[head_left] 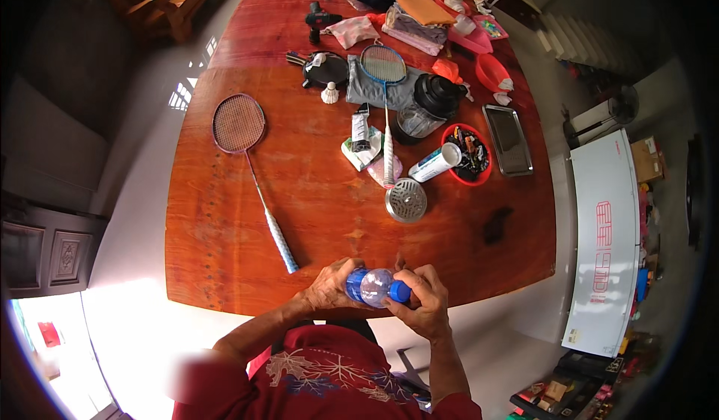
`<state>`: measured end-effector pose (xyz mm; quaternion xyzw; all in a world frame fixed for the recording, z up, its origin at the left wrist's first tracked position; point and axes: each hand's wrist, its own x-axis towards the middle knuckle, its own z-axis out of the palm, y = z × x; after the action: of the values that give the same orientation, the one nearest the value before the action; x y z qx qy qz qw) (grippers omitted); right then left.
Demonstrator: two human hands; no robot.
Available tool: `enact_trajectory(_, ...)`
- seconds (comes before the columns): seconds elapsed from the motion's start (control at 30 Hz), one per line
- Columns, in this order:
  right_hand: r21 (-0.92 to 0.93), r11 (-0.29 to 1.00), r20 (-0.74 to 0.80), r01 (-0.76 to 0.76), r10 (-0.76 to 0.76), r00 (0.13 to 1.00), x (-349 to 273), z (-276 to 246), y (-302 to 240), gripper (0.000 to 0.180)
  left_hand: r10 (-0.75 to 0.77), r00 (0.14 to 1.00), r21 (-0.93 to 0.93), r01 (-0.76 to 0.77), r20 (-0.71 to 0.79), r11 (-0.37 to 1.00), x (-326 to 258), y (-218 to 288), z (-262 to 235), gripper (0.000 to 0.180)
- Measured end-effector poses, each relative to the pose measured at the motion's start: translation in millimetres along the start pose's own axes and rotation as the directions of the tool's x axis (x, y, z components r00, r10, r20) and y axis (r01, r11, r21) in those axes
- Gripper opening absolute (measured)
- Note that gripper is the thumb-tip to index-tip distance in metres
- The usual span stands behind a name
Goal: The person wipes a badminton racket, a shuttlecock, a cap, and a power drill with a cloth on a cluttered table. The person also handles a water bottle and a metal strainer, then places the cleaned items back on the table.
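Note:
A clear plastic bottle with a blue label and a blue cap lies sideways between my hands, just over the table's near edge. My left hand is wrapped round its labelled body. At the cap end, the fingers of my right hand close on the cap and neck. Whether the cap is loose cannot be seen. Left of the hands, a badminton racket with a pale grip lies on the red-brown wooden table. A round metal strainer disc lies beyond the bottle.
A blue racket rests across grey cloth beside a shuttlecock. To the right are a white tube, a red bowl of small items, a blender jar and a metal tray. Folded cloths are stacked farther back.

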<state>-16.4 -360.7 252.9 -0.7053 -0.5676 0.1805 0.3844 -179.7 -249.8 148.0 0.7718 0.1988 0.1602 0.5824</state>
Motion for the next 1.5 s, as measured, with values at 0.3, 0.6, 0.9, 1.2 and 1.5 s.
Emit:
enact_trajectory(0.3,-0.1,0.971,-0.258,-0.219,0.187,0.948,21,-4,55,0.031,-0.045,0.985,0.199,0.078,-0.166,0.977,42,-60,1,0.09)
enact_trajectory(0.6,-0.27,0.876,-0.542,-0.399,0.205,0.815,51,-20,204,0.035,-0.512,0.571,0.068,0.708,-0.641,0.703,-17,-195,-12,0.061)
enact_trajectory(0.9,-0.227,0.848,-0.642,-0.48,0.24,0.728,96,-17,303,0.035,-0.597,0.357,-0.037,0.838,-0.718,0.545,-27,-245,-17,0.064)
enact_trajectory(1.2,-0.17,0.822,-0.537,-0.543,0.385,0.751,123,-14,297,0.037,-0.623,0.18,-0.113,0.909,-0.761,0.402,-12,-258,-25,0.062)
enact_trajectory(1.5,-0.197,0.754,-0.563,-0.627,0.437,0.702,104,-15,308,0.036,-0.698,0.158,-0.151,0.921,-0.698,0.36,-22,-301,-29,0.049)
